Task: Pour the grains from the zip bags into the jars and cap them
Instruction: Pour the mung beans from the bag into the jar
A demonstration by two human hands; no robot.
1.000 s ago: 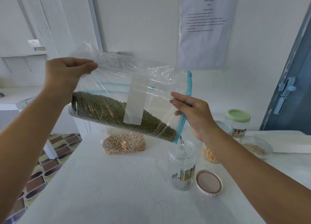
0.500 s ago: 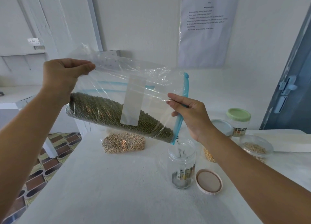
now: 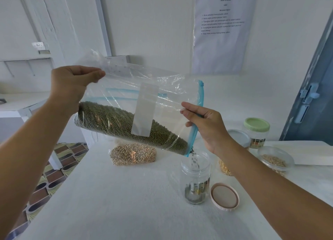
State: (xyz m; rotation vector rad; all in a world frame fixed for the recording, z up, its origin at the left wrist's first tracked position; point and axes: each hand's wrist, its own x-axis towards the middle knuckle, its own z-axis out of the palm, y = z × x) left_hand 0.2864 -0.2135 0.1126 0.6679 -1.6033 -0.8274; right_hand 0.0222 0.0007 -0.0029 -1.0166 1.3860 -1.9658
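Two hands are engaged in the single head view, and I report them in turn. My left hand [image 3: 72,84] holds the closed bottom corner of the zip bag [image 3: 144,102] high, its fingers [image 3: 93,75] pinching the clear film; my right hand [image 3: 203,120] sits lower at the blue zip strip [image 3: 195,129], fingers pinching the film just beside the mouth. The bag hangs tilted, mouth end down, with the green grains [image 3: 115,122] banked along its lower edge toward that corner. Compared with half a second ago, when only a few grains were dropping, a denser stream [image 3: 194,160] now falls from the bag's lowest corner into the open jar [image 3: 196,178] standing on the bench [image 3: 126,203]; the bag corner sits just above the jar's rim. The jar shows only a shallow layer at its base, so I judge the pour to be in its early stage, with most of the grains left in the bag. The flow appears centred on the opening and I see no grains spilled on the bench around it. The jar's lid [image 3: 224,196] lies upturned just beside it on the right, not yet needed. A second bag of pale grains [image 3: 133,156] lies farther back on the bench, untouched. Behind my right arm stand a jar with a green lid [image 3: 256,127], a jar with a grey lid [image 3: 238,137], partly hidden, and an open tub [image 3: 275,158] holding pale grains. Risk noted: a steeper tilt could overrun the narrow mouth.
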